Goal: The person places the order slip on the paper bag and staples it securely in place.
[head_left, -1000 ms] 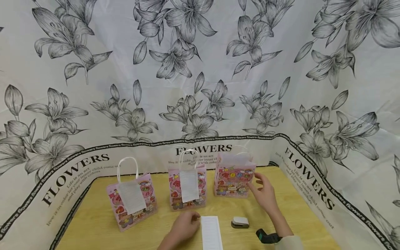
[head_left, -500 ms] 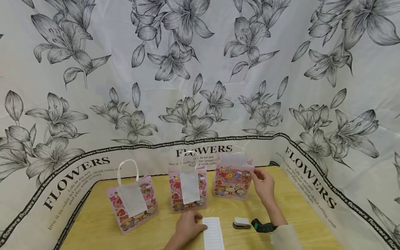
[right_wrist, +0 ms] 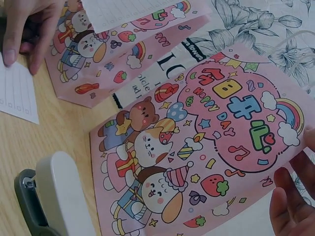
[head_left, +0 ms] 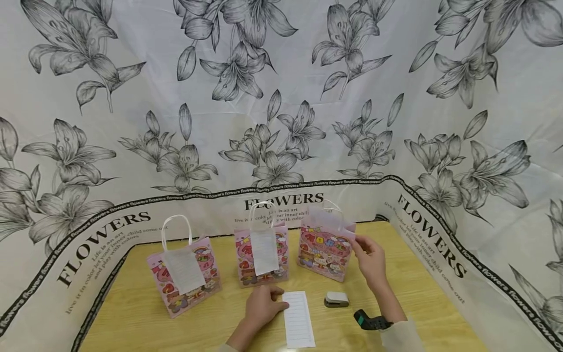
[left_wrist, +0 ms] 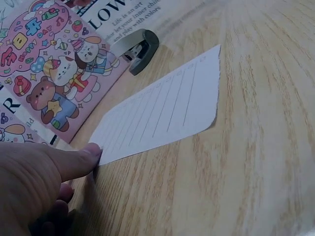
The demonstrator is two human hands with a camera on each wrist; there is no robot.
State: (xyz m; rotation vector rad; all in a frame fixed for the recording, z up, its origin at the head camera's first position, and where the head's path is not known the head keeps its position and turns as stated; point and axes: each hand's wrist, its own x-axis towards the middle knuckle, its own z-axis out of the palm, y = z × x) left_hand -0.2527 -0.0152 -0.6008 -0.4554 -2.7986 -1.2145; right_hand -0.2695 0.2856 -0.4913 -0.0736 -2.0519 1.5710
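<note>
On the table's right stands a pink paper gift bag [head_left: 325,252] with cartoon animals, white handles above. My right hand [head_left: 371,259] pinches its upper right side edge between thumb and fingers; the right wrist view shows those fingers [right_wrist: 290,196] along the bag's side. Near the front lies a lined white paper slip [head_left: 298,320]. My left hand [head_left: 264,308] holds its far left corner, the thumb [left_wrist: 88,153] on top and the other fingers curled below. A small white and grey stapler [head_left: 336,299] sits between the slip and my right wrist.
Two matching bags stand to the left, the middle bag [head_left: 261,254] and the left bag [head_left: 184,276], each with a white slip hanging on its front. A flower-printed cloth [head_left: 281,146] encloses the table's back and sides.
My right hand has risen from the right bag's lower side to its upper edge, and the bag has turned slightly. My left hand has shifted right onto the slip's corner.
</note>
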